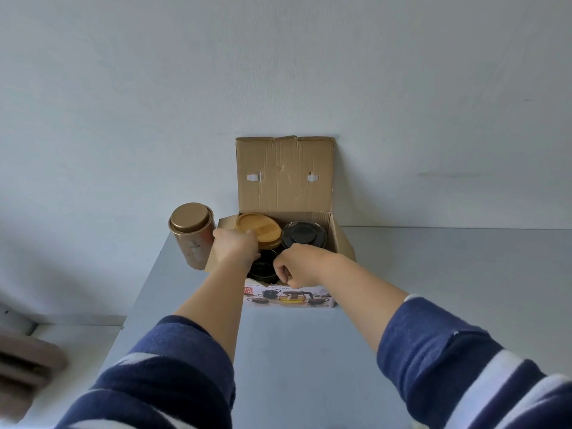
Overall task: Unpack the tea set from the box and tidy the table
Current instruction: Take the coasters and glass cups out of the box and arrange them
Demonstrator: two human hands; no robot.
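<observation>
grey table [303, 351] | on it: cardboard box [284, 181], bronze tin [192, 235]

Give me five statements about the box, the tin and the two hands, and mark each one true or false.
1. The cardboard box has its lid flap standing up against the wall. True.
2. The bronze tin stands inside the box. False: it stands on the table, outside the box's left side.
3. The left hand is at the round wooden lid. True.
4. The right hand rests flat on the table. False: it reaches into the box, fingers curled.
5. The dark glass teapot has been set out on the table. False: it sits in the box's right rear part.
</observation>
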